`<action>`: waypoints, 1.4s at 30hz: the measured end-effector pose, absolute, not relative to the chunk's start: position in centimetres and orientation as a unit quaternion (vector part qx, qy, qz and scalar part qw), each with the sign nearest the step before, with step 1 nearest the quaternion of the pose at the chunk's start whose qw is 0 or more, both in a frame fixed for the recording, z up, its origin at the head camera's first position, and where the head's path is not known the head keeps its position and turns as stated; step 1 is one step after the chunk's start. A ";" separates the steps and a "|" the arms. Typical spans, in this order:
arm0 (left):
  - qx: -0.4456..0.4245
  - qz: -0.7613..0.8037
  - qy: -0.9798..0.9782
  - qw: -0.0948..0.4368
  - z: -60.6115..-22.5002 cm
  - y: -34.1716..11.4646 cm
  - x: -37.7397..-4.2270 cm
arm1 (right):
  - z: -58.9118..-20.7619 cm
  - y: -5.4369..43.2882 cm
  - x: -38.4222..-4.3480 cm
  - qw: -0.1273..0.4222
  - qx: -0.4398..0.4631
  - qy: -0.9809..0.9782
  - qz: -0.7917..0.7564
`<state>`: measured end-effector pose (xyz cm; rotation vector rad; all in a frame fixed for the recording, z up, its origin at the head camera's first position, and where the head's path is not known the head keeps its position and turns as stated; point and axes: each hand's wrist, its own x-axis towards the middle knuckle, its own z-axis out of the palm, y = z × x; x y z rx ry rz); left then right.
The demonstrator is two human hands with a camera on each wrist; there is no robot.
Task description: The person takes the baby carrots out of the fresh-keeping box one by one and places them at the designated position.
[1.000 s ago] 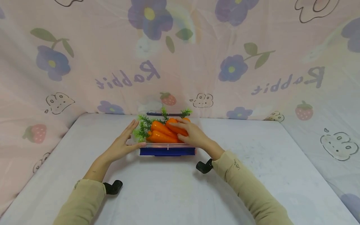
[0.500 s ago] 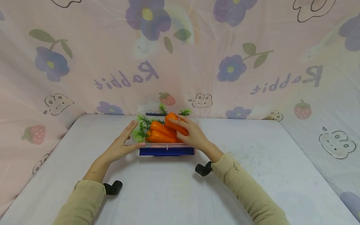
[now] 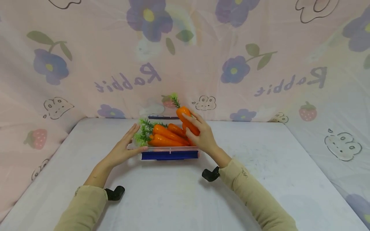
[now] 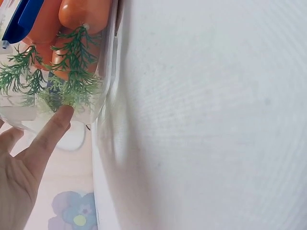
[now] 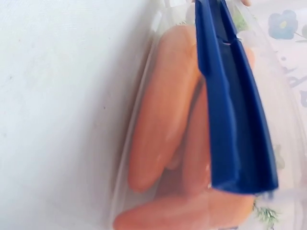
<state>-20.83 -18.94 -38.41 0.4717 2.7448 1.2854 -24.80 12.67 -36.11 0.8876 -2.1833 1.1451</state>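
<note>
In the head view, a clear plastic box (image 3: 162,149) with a blue latch (image 3: 170,155) along its front holds several orange toy carrots (image 3: 166,140) with green tops. My right hand (image 3: 203,133) grips one carrot (image 3: 183,113), tilted above the right part of the box, its leafy end pointing up and away. At the box's left end is my left hand (image 3: 122,150), thumb by the front corner and fingers extended along the side. A left fingertip (image 4: 64,115) appears against the clear wall in the left wrist view. The right wrist view shows carrots (image 5: 163,110) through the box, but not the held one.
The box stands on a white-covered table (image 3: 162,195), near its back edge. Behind hangs a pink patterned cloth (image 3: 185,73). A dark blue strip (image 3: 163,117) lies along the box's far side. Black wrist mounts (image 3: 115,193) project from both sleeves.
My right hand has lifted one carrot up and slightly right, raising its leafy top above the box. Other carrots in the box are more exposed. My left hand stays at the left end.
</note>
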 end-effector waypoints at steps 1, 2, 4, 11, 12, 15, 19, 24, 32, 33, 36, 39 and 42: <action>0.153 0.419 0.894 0.037 -38.5 -19.0 -20.8 | -36.0 12.8 -24.7 0.264 0.322 -0.804 0.424; 0.152 0.418 0.895 0.038 -38.5 -19.1 -20.8 | -36.0 12.9 -24.7 0.270 0.316 -0.804 0.425; 0.152 0.417 0.895 0.038 -38.6 -19.2 -20.8 | -36.0 13.3 -24.6 0.282 0.300 -0.806 0.425; 0.156 0.415 0.895 0.036 -38.4 -19.2 -21.0 | -36.3 15.0 -24.3 0.312 0.237 -0.813 0.430; 0.156 0.415 0.896 0.036 -38.4 -19.2 -21.0 | -36.4 15.2 -24.3 0.315 0.230 -0.816 0.427; 0.156 0.413 0.896 0.035 -38.4 -19.2 -21.0 | -36.6 15.8 -24.2 0.320 0.206 -0.822 0.424; 0.156 0.410 0.898 0.033 -38.3 -19.3 -21.0 | -37.0 16.5 -24.2 0.320 0.172 -0.828 0.427; 0.156 0.411 0.897 0.034 -38.2 -19.4 -20.9 | -37.6 17.2 -24.2 0.320 0.143 -0.825 0.442; 0.155 0.411 0.897 0.039 -38.3 -19.3 -21.0 | -38.5 18.2 -24.5 0.302 0.107 -0.831 0.454; 0.155 0.412 0.897 0.039 -38.3 -19.3 -21.1 | -38.6 18.3 -24.5 0.297 0.102 -0.835 0.452; 0.156 0.414 0.896 0.039 -38.2 -19.2 -21.1 | -38.8 18.6 -24.6 0.284 0.085 -0.845 0.446; 0.156 0.414 0.896 0.041 -38.2 -19.1 -21.1 | -39.0 18.8 -24.7 0.270 0.071 -0.853 0.441; 0.155 0.416 0.895 0.042 -38.2 -19.0 -21.0 | -39.1 18.9 -24.7 0.251 0.058 -0.858 0.443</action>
